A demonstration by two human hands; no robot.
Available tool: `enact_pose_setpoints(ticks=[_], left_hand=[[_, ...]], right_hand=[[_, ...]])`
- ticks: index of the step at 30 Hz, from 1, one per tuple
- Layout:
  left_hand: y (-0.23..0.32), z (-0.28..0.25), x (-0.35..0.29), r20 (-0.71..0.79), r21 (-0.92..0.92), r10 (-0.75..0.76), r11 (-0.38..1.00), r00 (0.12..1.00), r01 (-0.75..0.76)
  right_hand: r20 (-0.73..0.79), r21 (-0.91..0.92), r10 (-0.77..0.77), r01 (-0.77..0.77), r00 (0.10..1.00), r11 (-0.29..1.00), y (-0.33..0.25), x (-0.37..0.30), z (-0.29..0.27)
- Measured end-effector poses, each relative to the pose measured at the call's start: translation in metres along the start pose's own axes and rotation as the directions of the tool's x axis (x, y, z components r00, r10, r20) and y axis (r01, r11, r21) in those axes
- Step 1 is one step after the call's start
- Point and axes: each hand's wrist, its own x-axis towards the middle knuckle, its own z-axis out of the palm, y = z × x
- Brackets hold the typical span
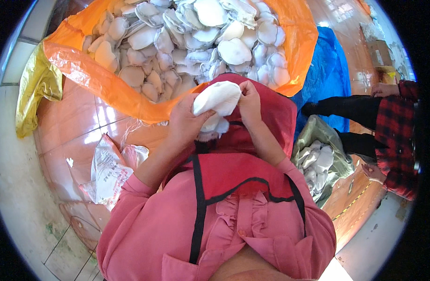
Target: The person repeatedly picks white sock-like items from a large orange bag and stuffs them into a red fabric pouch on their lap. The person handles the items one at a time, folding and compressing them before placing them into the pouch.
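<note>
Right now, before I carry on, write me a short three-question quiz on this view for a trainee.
1. True or false: the left hand and the right hand both hold the white piece.
2. Which colour is the plastic sheeting around the large pile of pale pieces? A) blue B) orange C) green
3. Fill in: the crumpled white sack lies on the ____ side of the picture.

Key: 1. True. 2. B. 3. Left.
</note>
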Motion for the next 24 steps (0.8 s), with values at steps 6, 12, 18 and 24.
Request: enact_pose_setpoints(ticks=[6, 12, 18, 24], left_hand=[[0.005, -0.009, 0.004, -0.078, 0.322, 0.37, 0.888, 0.926, -0.328], [0.002, -0.018, 0.004, 0.107, 0.433, 0.423, 0.795, 0.9, -0.425], [-0.01, -0.008, 0.002, 0.299, 0.466, 0.535, 0.641, 0.79, -0.61], [-0.008, -0.004, 0.003, 0.347, 0.371, 0.492, 0.709, 0.798, -0.599]], right_hand=[[0.407, 0.388, 0.248, -0.412, 0.879, 0.825, -0.031, -0.032, -0.001], [0.723, 0.485, 0.13, -0.632, 0.679, 0.604, -0.036, -0.055, -0.019], [0.665, 0.282, 0.381, -0.689, 0.642, 0.667, -0.032, -0.073, -0.006], [0.484, 0.527, 0.407, -0.63, 0.774, 0.571, -0.02, -0.084, 0.004]])
